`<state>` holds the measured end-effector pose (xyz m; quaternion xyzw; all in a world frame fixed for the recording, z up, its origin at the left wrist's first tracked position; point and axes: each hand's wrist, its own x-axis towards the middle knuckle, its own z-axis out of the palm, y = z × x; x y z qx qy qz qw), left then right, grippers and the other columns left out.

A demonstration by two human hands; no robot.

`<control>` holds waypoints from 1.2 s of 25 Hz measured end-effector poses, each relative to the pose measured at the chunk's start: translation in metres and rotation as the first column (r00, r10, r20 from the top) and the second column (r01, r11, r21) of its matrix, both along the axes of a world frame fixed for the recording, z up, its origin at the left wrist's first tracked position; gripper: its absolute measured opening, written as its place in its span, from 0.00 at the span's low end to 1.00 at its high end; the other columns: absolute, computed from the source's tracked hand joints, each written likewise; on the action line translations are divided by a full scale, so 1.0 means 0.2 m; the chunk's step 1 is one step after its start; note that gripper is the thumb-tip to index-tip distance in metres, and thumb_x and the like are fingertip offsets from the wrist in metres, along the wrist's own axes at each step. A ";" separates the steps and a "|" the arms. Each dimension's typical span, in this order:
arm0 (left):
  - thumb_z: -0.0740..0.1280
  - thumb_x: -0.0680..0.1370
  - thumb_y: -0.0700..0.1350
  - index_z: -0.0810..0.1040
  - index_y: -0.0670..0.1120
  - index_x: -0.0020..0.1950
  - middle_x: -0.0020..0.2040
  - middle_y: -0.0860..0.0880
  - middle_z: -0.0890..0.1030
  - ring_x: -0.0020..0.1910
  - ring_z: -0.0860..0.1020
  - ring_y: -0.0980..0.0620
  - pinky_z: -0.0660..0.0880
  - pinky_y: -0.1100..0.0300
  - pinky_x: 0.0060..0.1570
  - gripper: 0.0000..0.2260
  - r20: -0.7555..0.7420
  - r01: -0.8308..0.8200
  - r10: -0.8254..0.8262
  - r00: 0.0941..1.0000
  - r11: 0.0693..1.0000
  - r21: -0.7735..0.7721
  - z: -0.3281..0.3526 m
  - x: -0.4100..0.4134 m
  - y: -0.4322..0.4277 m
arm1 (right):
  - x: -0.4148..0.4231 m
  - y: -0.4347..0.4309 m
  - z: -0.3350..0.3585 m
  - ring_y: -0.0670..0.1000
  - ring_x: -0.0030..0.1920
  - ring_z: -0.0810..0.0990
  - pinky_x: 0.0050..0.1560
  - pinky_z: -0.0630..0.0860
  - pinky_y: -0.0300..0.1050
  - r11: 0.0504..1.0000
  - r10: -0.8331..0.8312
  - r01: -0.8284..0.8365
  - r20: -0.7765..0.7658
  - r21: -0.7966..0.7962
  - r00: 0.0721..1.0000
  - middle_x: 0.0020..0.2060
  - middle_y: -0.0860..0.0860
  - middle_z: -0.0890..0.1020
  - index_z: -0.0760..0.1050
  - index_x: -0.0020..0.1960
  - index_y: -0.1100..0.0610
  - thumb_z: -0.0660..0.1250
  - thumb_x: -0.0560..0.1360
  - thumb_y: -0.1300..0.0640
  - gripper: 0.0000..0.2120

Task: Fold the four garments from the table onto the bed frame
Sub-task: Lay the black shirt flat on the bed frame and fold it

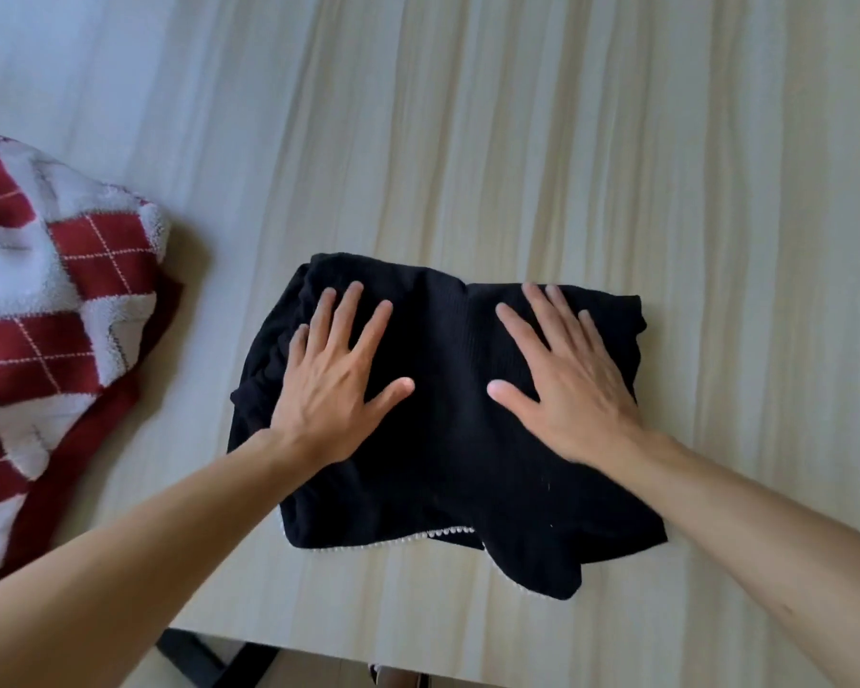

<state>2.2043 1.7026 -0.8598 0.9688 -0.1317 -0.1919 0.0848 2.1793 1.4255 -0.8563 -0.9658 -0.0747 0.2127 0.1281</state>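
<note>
A black knit garment [443,469] with a white beaded trim lies folded into a rough square on the pale wooden surface [616,166]. My left hand [333,379] presses flat on its left half, fingers spread and straight. My right hand [562,374] presses flat on its right half in the same way. A red and white checked fleecy garment [55,310] lies unfolded in a heap at the left edge of the view, apart from both hands.
The wooden surface's near edge [319,652] runs along the bottom, with a dark frame piece [204,652] and floor below it. Bare wood stretches behind and to the right of the black garment.
</note>
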 end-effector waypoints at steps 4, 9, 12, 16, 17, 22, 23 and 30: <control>0.49 0.74 0.76 0.35 0.54 0.83 0.83 0.50 0.32 0.81 0.31 0.45 0.42 0.29 0.74 0.46 -0.044 0.099 -0.093 0.995 0.984 0.151 -0.16 0.08 0.07 | -0.11 -0.22 -0.18 0.55 0.81 0.38 0.79 0.48 0.64 0.977 0.039 -0.036 0.009 -0.208 0.999 0.82 0.53 0.40 0.41 0.82 0.50 0.45 0.78 0.31 0.39; 0.57 0.80 0.67 0.37 0.53 0.83 0.82 0.46 0.32 0.81 0.31 0.41 0.41 0.31 0.77 0.42 -0.053 0.283 -0.284 0.957 0.883 0.375 -0.05 0.43 -0.12 | -0.34 -0.17 -0.07 0.60 0.81 0.49 0.76 0.57 0.63 0.953 -0.130 0.122 -0.014 -0.276 0.991 0.81 0.59 0.47 0.46 0.82 0.54 0.51 0.78 0.33 0.41; 0.66 0.76 0.49 0.61 0.45 0.79 0.82 0.38 0.52 0.81 0.49 0.35 0.56 0.38 0.76 0.33 0.163 0.377 -0.435 0.885 0.878 0.295 0.09 0.28 -0.38 | -0.52 -0.04 0.04 0.65 0.66 0.74 0.59 0.74 0.61 0.957 -0.115 0.091 -0.070 -0.277 0.991 0.72 0.66 0.70 0.66 0.77 0.59 0.53 0.73 0.32 0.42; 0.72 0.61 0.72 0.75 0.45 0.58 0.59 0.44 0.74 0.56 0.71 0.43 0.72 0.48 0.53 0.38 0.041 0.621 -0.620 0.784 0.784 -0.010 0.17 -0.43 -0.33 | -0.66 -0.07 0.11 0.60 0.62 0.77 0.58 0.75 0.54 0.980 0.167 -0.174 -0.072 -0.101 0.983 0.65 0.57 0.72 0.73 0.70 0.56 0.70 0.66 0.40 0.36; 0.71 0.52 0.77 0.75 0.44 0.58 0.58 0.44 0.75 0.55 0.73 0.43 0.75 0.47 0.53 0.47 -0.110 0.610 -0.605 0.789 0.793 0.011 0.13 -0.56 -0.25 | -0.66 -0.10 0.09 0.60 0.69 0.73 0.65 0.71 0.53 0.955 0.287 -0.291 -0.078 -0.056 0.955 0.69 0.56 0.69 0.71 0.71 0.54 0.74 0.63 0.45 0.38; 0.81 0.50 0.51 0.75 0.50 0.65 0.65 0.45 0.78 0.64 0.73 0.41 0.81 0.44 0.51 0.43 -0.249 0.525 -0.499 0.830 0.850 0.045 0.00 -0.71 0.01 | -0.51 -0.21 -0.02 0.57 0.69 0.74 0.65 0.74 0.53 0.802 0.594 -0.595 -0.040 -0.047 0.803 0.69 0.54 0.74 0.72 0.68 0.50 0.79 0.61 0.56 0.37; 0.79 0.53 0.46 0.76 0.51 0.62 0.64 0.47 0.79 0.63 0.74 0.43 0.81 0.47 0.49 0.37 -0.222 0.510 -0.492 0.842 0.860 0.027 0.01 -0.69 0.01 | -0.48 -0.21 -0.04 0.56 0.63 0.77 0.61 0.76 0.51 0.786 0.618 -0.616 0.050 -0.049 0.785 0.64 0.53 0.77 0.75 0.63 0.51 0.73 0.65 0.62 0.28; 0.56 0.60 0.34 0.81 0.62 0.48 0.45 0.69 0.83 0.49 0.80 0.71 0.76 0.70 0.53 0.28 -0.569 -0.325 -0.060 0.820 0.770 -0.550 0.28 -0.22 0.05 | -0.01 -0.12 0.23 0.41 0.40 0.79 0.45 0.76 0.45 0.877 0.241 -0.035 -0.374 0.480 0.895 0.37 0.42 0.81 0.80 0.47 0.50 0.66 0.65 0.56 0.11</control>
